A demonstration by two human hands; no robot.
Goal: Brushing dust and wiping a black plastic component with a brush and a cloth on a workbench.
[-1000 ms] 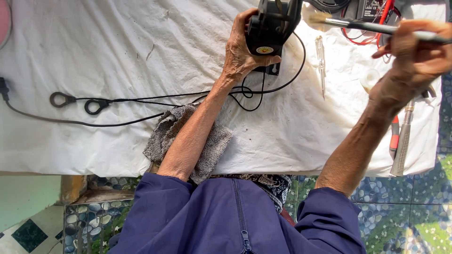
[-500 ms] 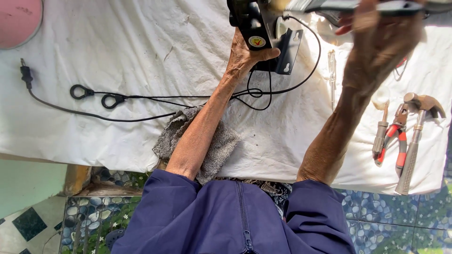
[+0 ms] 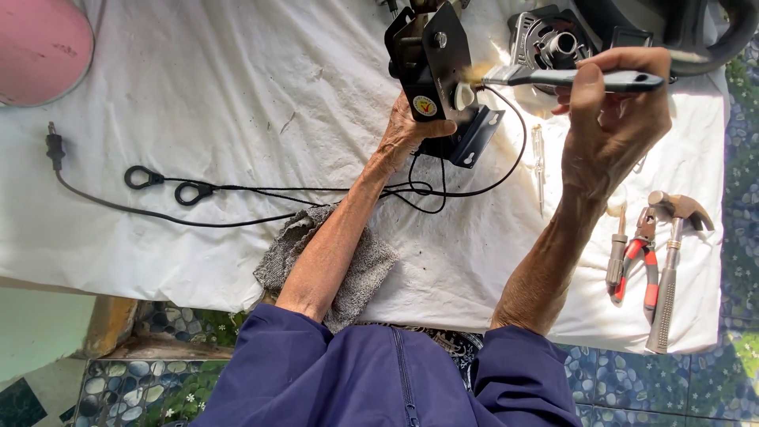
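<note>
The left hand (image 3: pixel 407 126) had its fingers clamped on the black bracket (image 3: pixel 435 75); the right hand (image 3: pixel 613 119) had its fingers closed around a paintbrush (image 3: pixel 569 77), bristles touching the bracket.

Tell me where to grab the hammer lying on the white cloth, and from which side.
Grip the hammer around the middle of its long metal handle, coming straight down from above. It lies flat, head away from the person, and red-handled pliers lie close along its left, so the right side offers more finger room.
</note>
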